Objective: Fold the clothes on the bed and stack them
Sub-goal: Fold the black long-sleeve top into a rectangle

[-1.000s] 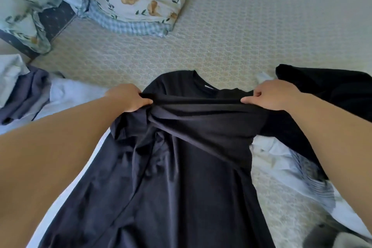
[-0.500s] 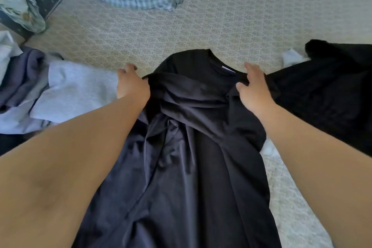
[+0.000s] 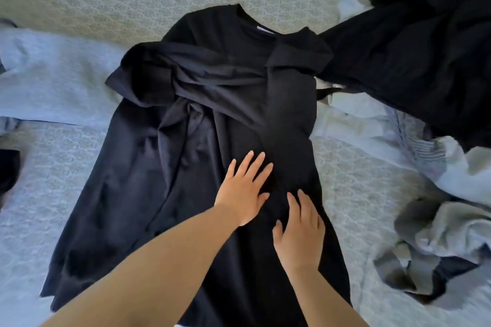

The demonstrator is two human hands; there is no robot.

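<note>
Fingers straight, both hands flat on black shirt [image 3: 148, 167]; shirt hem cut off btm.

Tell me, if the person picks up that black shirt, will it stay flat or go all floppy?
Probably floppy: the black shirt already lies in soft folds and bunches near its sleeves. It likely sags wherever it isn't held. It looks thin, so probably light. Both the left hand and the right hand rest flat on it.

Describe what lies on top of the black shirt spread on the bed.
Both sleeves are folded across the black shirt. The left hand and right hand press flat on it lower down. What is under the shirt is hidden.
</note>
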